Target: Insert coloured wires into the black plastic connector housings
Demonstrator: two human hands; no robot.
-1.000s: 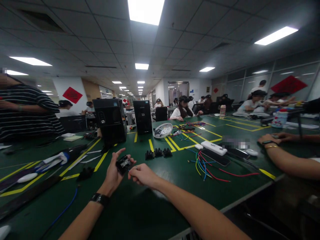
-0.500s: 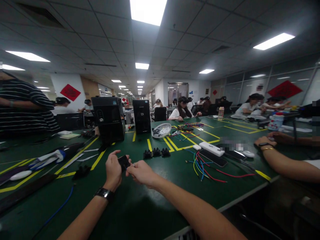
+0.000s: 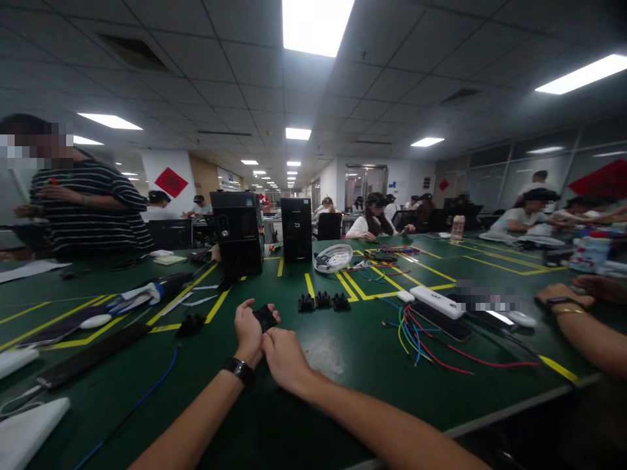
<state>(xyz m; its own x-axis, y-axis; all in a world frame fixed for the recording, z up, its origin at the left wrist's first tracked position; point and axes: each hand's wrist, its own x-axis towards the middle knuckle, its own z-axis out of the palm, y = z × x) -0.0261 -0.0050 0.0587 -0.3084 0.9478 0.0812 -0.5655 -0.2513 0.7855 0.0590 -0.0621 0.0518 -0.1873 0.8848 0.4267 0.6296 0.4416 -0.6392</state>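
My left hand (image 3: pixel 249 336), with a dark watch at its wrist, grips a small black plastic block (image 3: pixel 265 318) above the table. The block lies across the palm, with fingertips curled round its far side. My right hand (image 3: pixel 285 358) is closed and presses against the left hand just below the block; whatever its fingers pinch is hidden. Beyond the hands, three small black plastic parts (image 3: pixel 323 300) stand in a row. Another dark part (image 3: pixel 191 324) lies to the left, near a loose blue wire (image 3: pixel 153 386).
Two black computer towers (image 3: pixel 238 232) stand behind, beside a white slatted cover (image 3: pixel 333 259). Coloured wires (image 3: pixel 416 339) and a white elongated device (image 3: pixel 437 302) lie to the right on the green table (image 3: pixel 313 418). A co-worker's arm (image 3: pixel 588 326) rests at the right edge.
The view has turned left, so everything sits further right in it. My right hand has come in closer against the left hand, below the block. The left hand still grips the block.
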